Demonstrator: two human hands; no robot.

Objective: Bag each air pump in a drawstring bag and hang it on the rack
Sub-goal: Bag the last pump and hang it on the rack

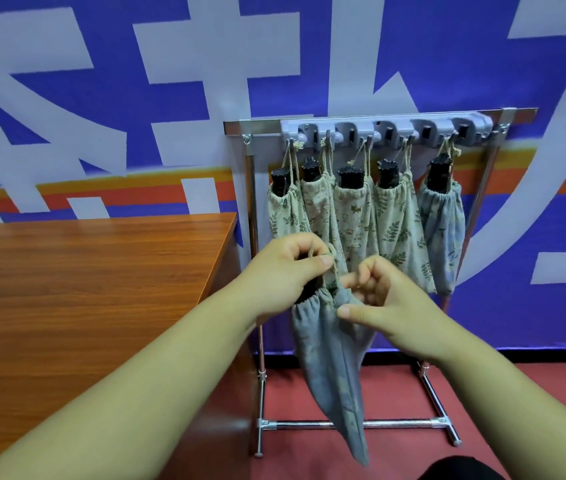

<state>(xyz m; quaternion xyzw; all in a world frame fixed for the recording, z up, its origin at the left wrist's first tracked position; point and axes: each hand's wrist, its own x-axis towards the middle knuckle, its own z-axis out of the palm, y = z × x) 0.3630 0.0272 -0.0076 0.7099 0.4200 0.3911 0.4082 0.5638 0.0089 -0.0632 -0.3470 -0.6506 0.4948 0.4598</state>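
Both hands are up in front of the rack (pixel 252 202), and between them hangs a grey drawstring bag (pixel 330 368), held in the air just past the corner of the wooden counter (pixel 84 271). The left grip (pixel 285 275) is clamped on the drawstring (pixel 332 261). Thumb and fingers pinch the beige cord, and a loop of it rises over the knuckles. The right grip (pixel 388 306) has its fingers curled in tight at the bag's gathered mouth, with the thumb pressed on the cloth there. A dark sliver of the air pump (pixel 309 289) shows in that mouth, just under the left grip. The rest of it is hidden by the cloth, which trails down long and narrow toward the red floor (pixel 395 393).

Behind the hands, the rack's grey hook rail (pixel 385 128) carries five bags side by side, each hanging by its cord. There is a leaf-print bag (pixel 285 213), then a cat-print bag (pixel 323 209), a second cat-print bag (pixel 354 216) and a second leaf-print bag (pixel 399 223). A pale blue bag (pixel 442 220) hangs at the far right. A black ribbed pump top pokes out of every one. The held bag overlaps the lower ends of the middle ones. A blue banner wall (pixel 136 98) with white characters fills the background.
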